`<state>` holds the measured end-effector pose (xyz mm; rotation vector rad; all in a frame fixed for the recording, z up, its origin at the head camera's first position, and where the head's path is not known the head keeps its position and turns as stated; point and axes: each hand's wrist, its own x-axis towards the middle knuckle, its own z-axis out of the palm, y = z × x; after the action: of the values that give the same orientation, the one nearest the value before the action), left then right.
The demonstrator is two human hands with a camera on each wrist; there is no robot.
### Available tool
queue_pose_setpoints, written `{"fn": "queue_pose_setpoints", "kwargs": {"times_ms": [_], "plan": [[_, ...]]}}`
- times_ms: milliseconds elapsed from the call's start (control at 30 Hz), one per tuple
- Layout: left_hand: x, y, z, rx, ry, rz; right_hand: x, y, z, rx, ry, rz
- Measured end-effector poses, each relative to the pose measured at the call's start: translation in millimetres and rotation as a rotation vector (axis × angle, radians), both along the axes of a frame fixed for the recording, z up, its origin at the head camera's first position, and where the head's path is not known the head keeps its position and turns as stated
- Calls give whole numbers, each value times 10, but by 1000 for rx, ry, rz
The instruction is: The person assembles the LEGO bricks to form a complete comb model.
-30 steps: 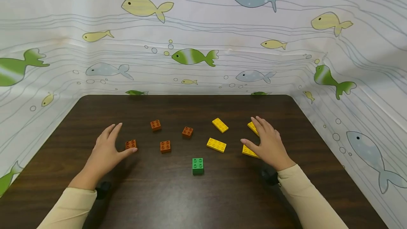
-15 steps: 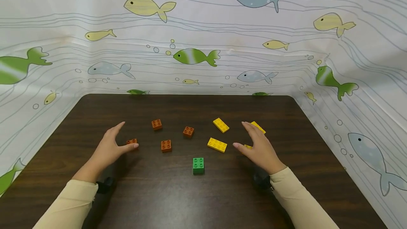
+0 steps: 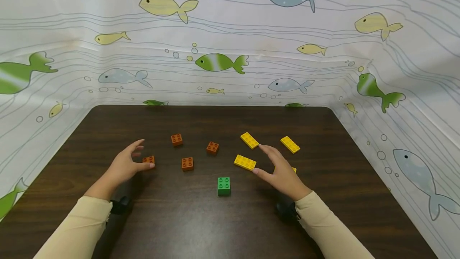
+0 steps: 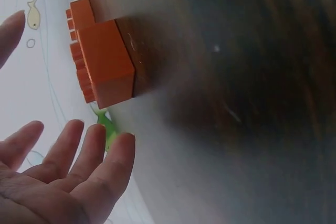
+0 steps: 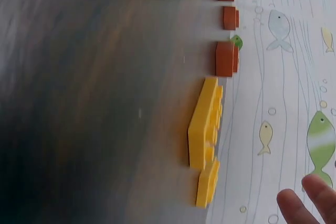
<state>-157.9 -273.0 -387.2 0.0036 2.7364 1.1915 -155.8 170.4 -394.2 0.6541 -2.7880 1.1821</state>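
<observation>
My left hand (image 3: 123,167) is spread beside the leftmost orange-brown toy brick (image 3: 149,159), its thumb overlapping the brick in the head view. The left wrist view has that brick (image 4: 109,56) apart from the fingertips (image 4: 123,142). My right hand (image 3: 282,174) hovers with thumb and fingers parted, holding nothing. Its thumb tip is right at the near yellow brick (image 3: 245,162), and its fingertips come close to the far yellow brick (image 3: 249,140). Another yellow brick (image 3: 294,169) is mostly hidden behind this hand. In the right wrist view, two fingers (image 5: 294,208) show at the lower corner.
A green brick (image 3: 224,186) stands front and centre on the dark wooden table (image 3: 172,227). Three more orange-brown bricks (image 3: 187,164) lie left of centre. One yellow brick (image 3: 290,144) lies at the back right. A fish-patterned curtain (image 3: 230,23) surrounds the table's back and sides.
My right hand has moved left, from over the right-hand yellow bricks to the near middle one, uncovering the back-right brick. My left hand has shifted slightly right and its fingers have bent a little.
</observation>
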Motion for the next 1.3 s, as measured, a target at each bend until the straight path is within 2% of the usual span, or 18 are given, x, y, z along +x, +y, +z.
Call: {"fn": "queue_pose_setpoints", "kwargs": {"times_ms": [333, 633, 800, 1033, 1300], "plan": [[-60, -42, -28, -10, -58, 2, 19, -148, -65, -81, -113, 66], [-51, -109, -60, -41, -51, -20, 24, -278, -116, -118, -199, 145], [-38, -92, -44, -41, -66, -31, 24, -340, -146, -93, -252, 200], [-47, -59, -69, -41, -46, -35, 26, -397, -179, -48, -323, 300], [-66, -47, -93, -47, -36, -28, 5, -483, -192, -6, -340, 336]]}}
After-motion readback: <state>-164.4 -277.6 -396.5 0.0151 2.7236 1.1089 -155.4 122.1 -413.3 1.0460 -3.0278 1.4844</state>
